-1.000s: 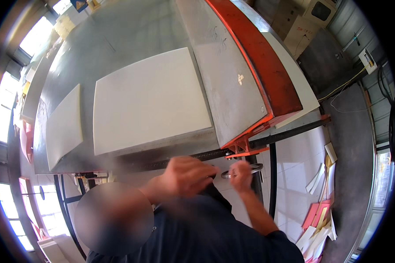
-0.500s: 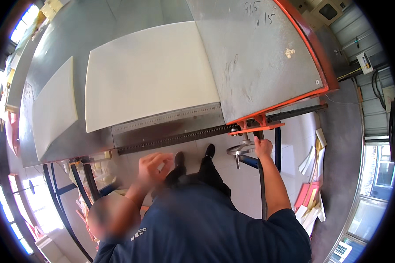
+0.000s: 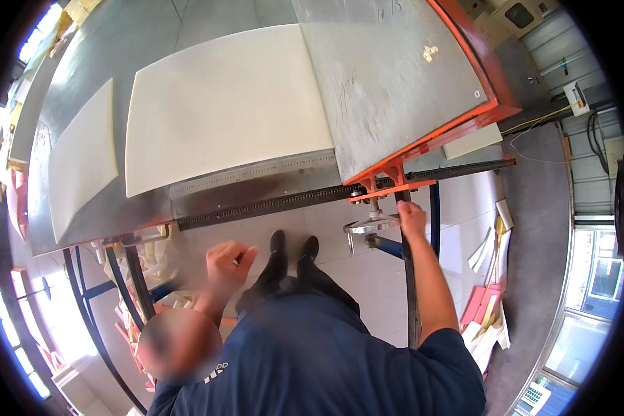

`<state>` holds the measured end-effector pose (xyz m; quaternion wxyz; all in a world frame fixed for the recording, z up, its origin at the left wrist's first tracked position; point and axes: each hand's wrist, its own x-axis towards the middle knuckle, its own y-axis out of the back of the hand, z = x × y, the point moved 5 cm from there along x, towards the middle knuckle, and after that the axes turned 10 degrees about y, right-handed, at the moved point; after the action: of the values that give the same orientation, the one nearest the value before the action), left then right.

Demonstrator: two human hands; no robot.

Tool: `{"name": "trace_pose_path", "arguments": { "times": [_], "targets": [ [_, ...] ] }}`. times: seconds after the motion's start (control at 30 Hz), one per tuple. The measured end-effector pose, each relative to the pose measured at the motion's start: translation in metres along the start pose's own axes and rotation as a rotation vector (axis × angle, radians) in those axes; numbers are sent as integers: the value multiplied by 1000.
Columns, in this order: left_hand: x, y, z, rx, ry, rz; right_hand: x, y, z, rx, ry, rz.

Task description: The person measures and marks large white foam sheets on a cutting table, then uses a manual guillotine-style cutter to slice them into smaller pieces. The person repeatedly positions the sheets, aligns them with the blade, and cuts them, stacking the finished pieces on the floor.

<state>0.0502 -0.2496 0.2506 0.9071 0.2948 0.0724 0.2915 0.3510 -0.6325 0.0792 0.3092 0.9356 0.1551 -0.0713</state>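
Observation:
My right hand (image 3: 413,220), arm stretched forward, is wrapped round the top of a dark upright bar (image 3: 408,284) beside the orange bracket (image 3: 394,188). Left of it, a metal handwheel (image 3: 371,224) with a short crank handle hangs under the bracket. The bracket joins a grey metal plate (image 3: 395,90) with an orange edge. Against the plate's left side lies a large white foam-like sheet (image 3: 225,111) on the metal table (image 3: 149,215). My left hand (image 3: 227,262) hovers in front of the table, fingers loosely curled, with nothing visible in it.
A smaller white sheet (image 3: 87,159) lies at the table's left. A dark toothed rail (image 3: 270,207) runs along the front edge. White and red offcuts (image 3: 489,312) are heaped on the floor at right. Dark table legs (image 3: 118,277) stand at left.
The plate, bracket and large sheet sit slightly farther left and higher in view. A pale sheet now shows beyond the plate's right edge. My feet are closer together; my left hand has drifted left.

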Motion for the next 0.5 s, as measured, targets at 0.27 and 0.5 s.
{"name": "trace_pose_path", "arguments": {
  "times": [0.27, 0.5],
  "targets": [
    [-28, -18, 22, 57, -8, -71, 45, 8, 128, 273, -69, -17],
    [-35, -51, 28, 16, 16, -104, -19, -41, -16, -668, 463, 147]
  ]
}}
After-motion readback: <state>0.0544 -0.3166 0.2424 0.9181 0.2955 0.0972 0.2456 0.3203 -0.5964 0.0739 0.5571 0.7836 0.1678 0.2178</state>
